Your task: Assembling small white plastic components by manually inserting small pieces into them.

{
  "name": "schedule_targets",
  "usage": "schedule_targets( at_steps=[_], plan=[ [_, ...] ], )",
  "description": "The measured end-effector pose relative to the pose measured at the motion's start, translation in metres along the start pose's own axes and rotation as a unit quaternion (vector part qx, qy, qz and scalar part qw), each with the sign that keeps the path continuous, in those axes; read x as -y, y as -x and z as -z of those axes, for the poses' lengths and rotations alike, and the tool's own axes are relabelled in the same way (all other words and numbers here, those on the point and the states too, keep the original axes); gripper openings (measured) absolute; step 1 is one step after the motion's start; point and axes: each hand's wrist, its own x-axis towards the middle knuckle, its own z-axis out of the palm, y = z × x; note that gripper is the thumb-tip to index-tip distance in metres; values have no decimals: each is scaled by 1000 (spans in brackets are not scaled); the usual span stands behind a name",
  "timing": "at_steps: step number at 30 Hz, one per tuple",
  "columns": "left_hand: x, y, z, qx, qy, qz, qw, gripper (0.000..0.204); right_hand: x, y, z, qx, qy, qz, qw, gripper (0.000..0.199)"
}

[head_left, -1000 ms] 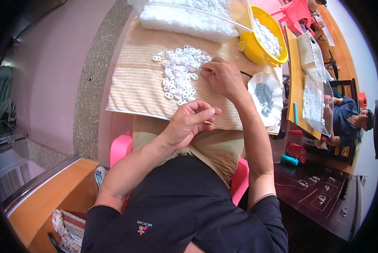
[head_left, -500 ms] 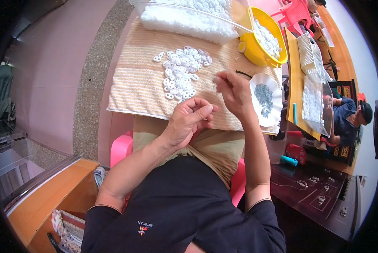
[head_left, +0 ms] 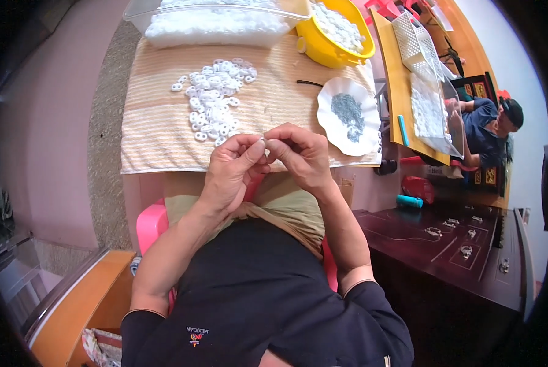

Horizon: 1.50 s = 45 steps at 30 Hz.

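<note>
My left hand [head_left: 226,172] and my right hand [head_left: 306,158] meet at the towel's near edge, above my lap. Both are closed in a pinch, thumbs and fingertips touching around a small white plastic piece [head_left: 263,140], mostly hidden by the fingers. Just beyond them, a loose pile of small white oval plastic pieces with holes [head_left: 211,98] lies on the striped towel [head_left: 155,116]. To the right of my hands, a white scalloped plate [head_left: 327,101] carries a heap of tiny grey metal-looking parts [head_left: 349,113].
A clear bin [head_left: 225,13] of white pieces and a yellow tub [head_left: 332,56] stand along the far side. A thin black strip [head_left: 309,82] lies near the plate. On the right, another person [head_left: 491,125] sits by a wooden table [head_left: 389,79] holding a clear bin [head_left: 451,137].
My right hand has come from over the towel, beside the plate, to meet my left hand. The left fingers have closed into a pinch. The whole view has shifted.
</note>
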Motion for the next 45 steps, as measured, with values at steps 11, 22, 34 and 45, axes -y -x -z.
schedule_targets(
  at_steps=[11,22,34,45],
  plan=[
    [-2,0,-4,1,-62,3,998,9,5,16,62,-88,261,75,958,12],
    [0,1,-4,-8,-68,2,998,10,-7,5,134,-149,609,8,779,21],
    [0,-1,-2,-19,-58,4,998,10,8,-6,104,-125,591,62,795,16],
    [-2,-2,1,-25,-57,-4,998,9,-4,-48,26,-4,483,69,873,14]
  ],
)
